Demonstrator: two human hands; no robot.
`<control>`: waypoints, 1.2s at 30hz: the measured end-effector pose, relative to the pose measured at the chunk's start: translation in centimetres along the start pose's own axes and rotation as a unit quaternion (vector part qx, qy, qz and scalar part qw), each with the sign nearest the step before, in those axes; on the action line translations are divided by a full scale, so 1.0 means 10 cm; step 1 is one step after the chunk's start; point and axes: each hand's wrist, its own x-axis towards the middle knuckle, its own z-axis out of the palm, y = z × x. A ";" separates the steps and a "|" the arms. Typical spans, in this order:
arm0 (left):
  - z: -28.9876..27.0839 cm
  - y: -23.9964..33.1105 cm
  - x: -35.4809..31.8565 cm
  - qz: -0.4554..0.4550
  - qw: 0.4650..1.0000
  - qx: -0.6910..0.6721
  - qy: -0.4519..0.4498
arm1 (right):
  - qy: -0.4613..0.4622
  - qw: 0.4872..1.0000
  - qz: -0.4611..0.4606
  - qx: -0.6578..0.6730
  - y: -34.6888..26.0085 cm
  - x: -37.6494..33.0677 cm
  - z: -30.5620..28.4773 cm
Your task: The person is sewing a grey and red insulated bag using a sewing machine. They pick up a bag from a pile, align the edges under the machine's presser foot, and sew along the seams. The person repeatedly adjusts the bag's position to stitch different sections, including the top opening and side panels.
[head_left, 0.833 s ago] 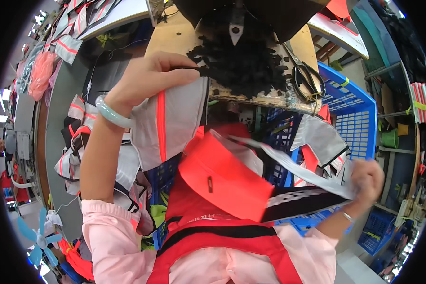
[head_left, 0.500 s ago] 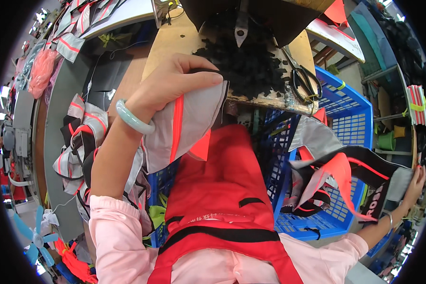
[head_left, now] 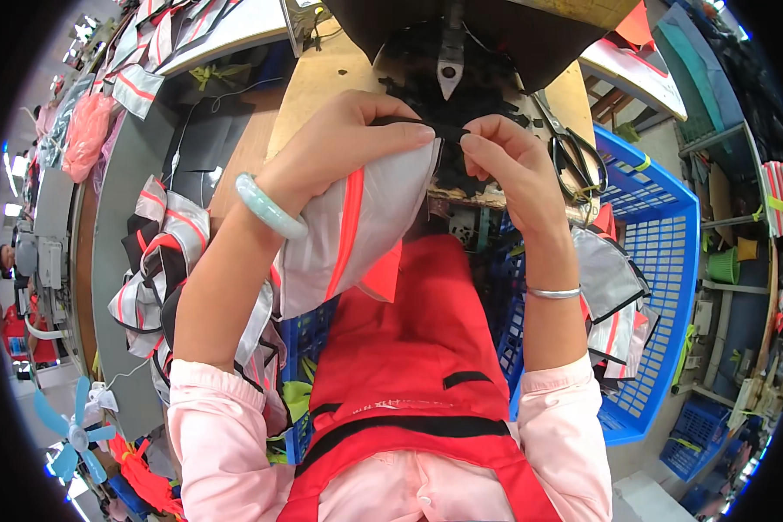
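Observation:
My left hand (head_left: 344, 143) is closed, thumb over fingers, on the upper edge of a grey fabric piece (head_left: 383, 204) with a bright orange stripe. The cloth hangs over my lap, an orange flap showing at its lower side. From that edge a short black strap (head_left: 448, 133) runs across to my right hand (head_left: 509, 161), which pinches its end between thumb and fingers. Both hands are in front of the wooden bench (head_left: 322, 87), just below a pointed metal plate (head_left: 449, 74) on the machine. Part of the strap is hidden under my left fingers.
Black-handled scissors (head_left: 570, 157) lie at the bench's right edge, by a heap of black scraps (head_left: 418, 52). A blue crate (head_left: 683, 261) on my right holds similar grey pieces (head_left: 613, 287). More grey and orange pieces (head_left: 161, 252) hang on my left.
My right hand has come in from the far right, where a black-banded piece was at it above the crate, and now pinches the strap. My left hand has shifted slightly right.

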 end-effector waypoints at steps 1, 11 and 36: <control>0.00 -0.01 0.02 -0.001 1.000 0.001 0.002 | 0.002 1.000 0.000 0.005 0.02 0.03 0.01; -0.07 -0.13 0.25 -0.018 0.999 -0.030 0.008 | 0.018 0.998 -0.005 0.063 0.12 0.25 0.05; -0.21 -0.09 0.32 -0.060 0.986 -0.158 0.007 | 0.097 0.978 -0.019 0.182 0.16 0.24 0.02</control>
